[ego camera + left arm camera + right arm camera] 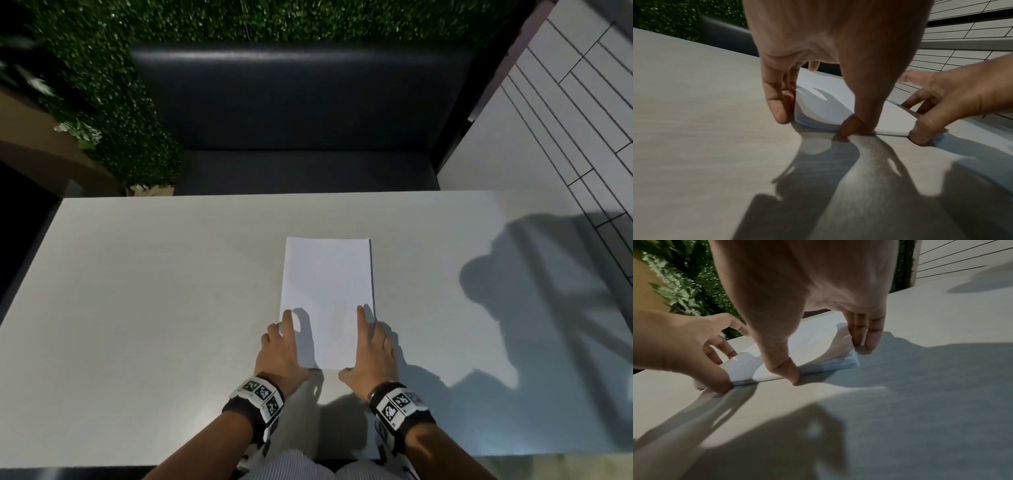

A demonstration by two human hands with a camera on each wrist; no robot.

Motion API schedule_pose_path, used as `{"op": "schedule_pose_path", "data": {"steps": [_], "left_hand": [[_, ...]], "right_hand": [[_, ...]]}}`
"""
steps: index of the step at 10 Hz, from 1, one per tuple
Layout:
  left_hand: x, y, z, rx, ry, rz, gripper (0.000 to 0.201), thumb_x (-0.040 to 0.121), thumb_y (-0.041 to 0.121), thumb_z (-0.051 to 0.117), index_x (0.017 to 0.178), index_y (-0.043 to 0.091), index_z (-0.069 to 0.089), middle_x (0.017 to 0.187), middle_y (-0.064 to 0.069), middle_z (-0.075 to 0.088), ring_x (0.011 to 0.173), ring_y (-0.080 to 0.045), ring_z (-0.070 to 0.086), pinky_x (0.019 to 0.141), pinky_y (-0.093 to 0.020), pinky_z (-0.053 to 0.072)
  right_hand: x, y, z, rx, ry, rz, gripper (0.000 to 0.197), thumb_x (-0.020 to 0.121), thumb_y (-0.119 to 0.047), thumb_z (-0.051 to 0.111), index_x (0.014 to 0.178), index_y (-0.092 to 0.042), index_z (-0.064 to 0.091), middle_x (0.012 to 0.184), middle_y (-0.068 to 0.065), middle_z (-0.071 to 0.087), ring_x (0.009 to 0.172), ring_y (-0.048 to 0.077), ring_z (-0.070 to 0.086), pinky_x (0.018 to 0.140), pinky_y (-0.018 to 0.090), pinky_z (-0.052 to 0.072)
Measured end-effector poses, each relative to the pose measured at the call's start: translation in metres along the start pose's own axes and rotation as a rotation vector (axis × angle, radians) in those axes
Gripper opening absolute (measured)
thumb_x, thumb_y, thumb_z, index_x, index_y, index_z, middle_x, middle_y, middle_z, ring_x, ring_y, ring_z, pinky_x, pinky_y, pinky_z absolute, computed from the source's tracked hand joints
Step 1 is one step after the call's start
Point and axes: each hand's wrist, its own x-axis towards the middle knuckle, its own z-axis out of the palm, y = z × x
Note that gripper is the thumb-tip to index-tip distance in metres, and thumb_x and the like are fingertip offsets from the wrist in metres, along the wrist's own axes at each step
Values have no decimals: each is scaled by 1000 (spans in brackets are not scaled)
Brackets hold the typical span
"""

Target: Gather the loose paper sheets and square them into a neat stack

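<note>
Nearest the person, the left hand and right hand bracket the near corners of the paper stack, straight fingers pressed against its sides, thumbs at its near edge, mid-table, bench beyond.

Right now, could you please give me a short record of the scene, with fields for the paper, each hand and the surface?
paper: one white stack, flat, edges close to even
left hand: fingers straight along the stack's left edge, thumb at its near edge
right hand: fingers straight along the right edge, thumb at the near edge
grip: neither hand curls round the stack
surface: pale table
behind: dark bench, green hedge
</note>
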Motion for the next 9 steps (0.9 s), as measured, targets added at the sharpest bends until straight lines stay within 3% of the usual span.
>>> {"op": "schedule_pose_path", "data": {"steps": [1,3,5,7,8,9], "left_hand": [[18,23,1,30,34,74,113,66,40,77,144,24,-3,137,-13,41,119,-34,49,93,-37,51],[72,94,4,-27,-14,40,118,66,47,82,151,20,5,139,-13,38,125,-31,46,98,-38,51],[108,144,5,-81,-37,43,113,74,38,80,153,19,2,143,-14,32,129,-34,40,103,-40,46],[112,152,2,-55,-68,20,117,75,39,81,155,16,-1,146,-15,29,132,-34,38,106,-41,44],[107,147,-6,-24,-61,13,120,73,42,82,155,16,-2,145,-11,30,132,-32,38,101,-41,49],[97,125,-4,2,-25,-4,113,75,40,79,154,19,1,142,-7,37,128,-29,42,95,-41,52]], "right_hand": [[21,11,-17,18,24,36,132,65,-32,85,150,-33,-17,159,15,15,145,34,23,115,49,31],[79,49,-66,15,51,108,131,67,-29,83,151,-32,-17,162,14,11,148,36,16,116,52,25],[124,72,-100,11,42,168,132,65,-28,81,152,-34,-18,162,14,12,147,36,17,116,51,23],[128,68,-106,2,22,187,133,65,-25,82,152,-34,-18,162,14,12,147,37,17,116,53,24],[118,60,-110,-3,38,196,133,65,-24,82,152,-34,-18,164,11,2,148,35,10,116,57,21],[104,45,-114,56,105,121,117,73,-27,73,154,-33,-13,166,2,-6,151,28,3,118,57,16]]}}
